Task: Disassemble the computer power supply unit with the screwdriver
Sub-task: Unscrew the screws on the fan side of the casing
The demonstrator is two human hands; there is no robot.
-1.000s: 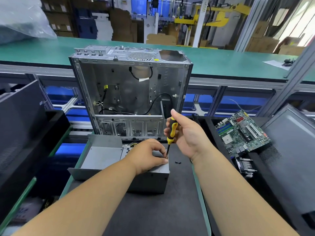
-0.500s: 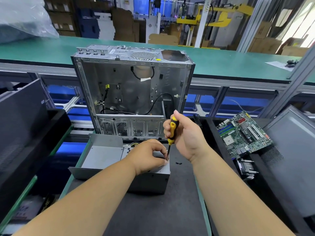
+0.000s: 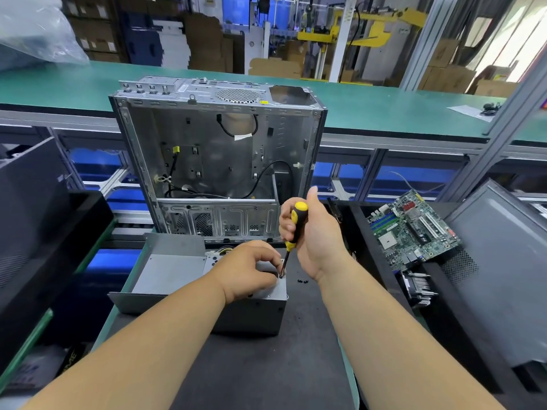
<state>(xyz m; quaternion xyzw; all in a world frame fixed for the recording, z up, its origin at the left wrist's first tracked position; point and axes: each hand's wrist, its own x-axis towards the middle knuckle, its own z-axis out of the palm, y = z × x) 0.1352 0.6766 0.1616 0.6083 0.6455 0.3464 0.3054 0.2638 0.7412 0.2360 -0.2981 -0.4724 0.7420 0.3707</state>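
The grey metal power supply unit point(image 3: 245, 316) lies on the black mat in front of me. My left hand point(image 3: 250, 269) rests on its top right corner, fingers curled with the fingertips by the screwdriver tip. My right hand point(image 3: 313, 238) grips the yellow-and-black screwdriver point(image 3: 296, 224) nearly upright, thumb raised, with its tip set on the unit's top near the right edge. Two small black screws point(image 3: 302, 281) lie on the mat just right of the unit.
An empty open computer case point(image 3: 219, 155) stands upright right behind the unit. A loose grey metal panel point(image 3: 168, 267) lies at the unit's left. A green motherboard point(image 3: 411, 226) and a heatsink point(image 3: 420, 287) sit in the black bin at right. Black bins flank both sides.
The screwdriver stays on the same spot on the unit. My right hand has shifted slightly on the handle. My left hand has not moved.
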